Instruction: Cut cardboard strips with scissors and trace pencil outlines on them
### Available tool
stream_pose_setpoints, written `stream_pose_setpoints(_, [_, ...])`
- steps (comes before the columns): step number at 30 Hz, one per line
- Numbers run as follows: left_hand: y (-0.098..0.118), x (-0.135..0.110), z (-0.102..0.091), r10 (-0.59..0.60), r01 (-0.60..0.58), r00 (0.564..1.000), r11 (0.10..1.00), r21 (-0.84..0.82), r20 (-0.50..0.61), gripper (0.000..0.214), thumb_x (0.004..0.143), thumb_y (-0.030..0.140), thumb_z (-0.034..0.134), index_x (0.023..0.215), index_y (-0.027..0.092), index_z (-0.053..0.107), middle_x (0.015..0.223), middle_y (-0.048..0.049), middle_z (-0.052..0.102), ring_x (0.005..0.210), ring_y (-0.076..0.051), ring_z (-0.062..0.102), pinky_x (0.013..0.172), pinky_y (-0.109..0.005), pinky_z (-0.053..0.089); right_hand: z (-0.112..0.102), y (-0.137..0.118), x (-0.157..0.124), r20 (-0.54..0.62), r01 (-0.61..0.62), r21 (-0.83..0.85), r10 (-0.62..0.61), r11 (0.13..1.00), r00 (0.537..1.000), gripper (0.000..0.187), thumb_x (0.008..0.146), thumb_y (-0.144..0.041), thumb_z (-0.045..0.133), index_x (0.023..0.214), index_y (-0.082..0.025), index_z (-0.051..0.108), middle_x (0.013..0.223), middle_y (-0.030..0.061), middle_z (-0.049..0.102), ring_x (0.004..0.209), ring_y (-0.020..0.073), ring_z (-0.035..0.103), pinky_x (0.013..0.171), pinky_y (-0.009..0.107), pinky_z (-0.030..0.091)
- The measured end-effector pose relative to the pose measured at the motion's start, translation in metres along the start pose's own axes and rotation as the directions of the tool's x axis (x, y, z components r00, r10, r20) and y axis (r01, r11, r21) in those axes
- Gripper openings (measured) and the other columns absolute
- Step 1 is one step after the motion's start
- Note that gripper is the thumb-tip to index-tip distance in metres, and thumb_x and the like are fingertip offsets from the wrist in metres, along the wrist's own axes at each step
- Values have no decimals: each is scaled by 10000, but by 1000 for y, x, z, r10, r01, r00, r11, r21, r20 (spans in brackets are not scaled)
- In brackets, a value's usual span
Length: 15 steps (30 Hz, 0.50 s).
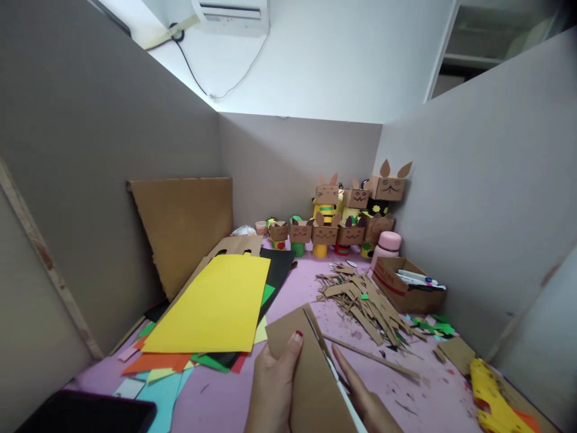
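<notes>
A brown cardboard piece is tilted up in front of me. My left hand grips it along its left side, the thumb pressed flat on its face. At its right edge, scissors lie along the board, with a thin dark slit running up to the top edge. My right hand is closed around the scissors, whose handles are hidden. A narrow cardboard strip lies on the table just beyond my right hand.
A yellow sheet tops coloured papers at left. Cardboard scraps are heaped right of centre, beside a box of pens. Cardboard animal figures stand at the back. A yellow glue gun lies right; a black flat device lies left.
</notes>
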State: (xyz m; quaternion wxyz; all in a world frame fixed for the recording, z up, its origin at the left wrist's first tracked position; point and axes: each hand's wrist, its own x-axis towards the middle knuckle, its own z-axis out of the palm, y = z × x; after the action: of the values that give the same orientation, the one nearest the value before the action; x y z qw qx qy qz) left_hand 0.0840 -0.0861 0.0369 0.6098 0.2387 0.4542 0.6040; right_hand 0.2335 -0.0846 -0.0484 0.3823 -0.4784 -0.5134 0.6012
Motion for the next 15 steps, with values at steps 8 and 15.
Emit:
stream_pose_setpoints(8, [-2,-4,1,19,-23,997,998,52,80,417,622,370,751,945,137,628,762,-97,731,589,-240,678,534,-314,539,0,-10,-8,-15,21,19,-20,1000,1000,1020,670,-674,610,1455,-253,112,1167,76,664,1036,310,628,922,421,448])
stream_pose_setpoints(15, [-14,-2,-3,-13,-8,983,994,110,183,425,635,398,742,932,113,638,726,-100,727,526,-214,655,489,-286,511,1,-12,-15,-27,110,-112,-114,988,993,960,694,-684,573,1446,-211,209,1030,80,717,968,323,649,906,427,446])
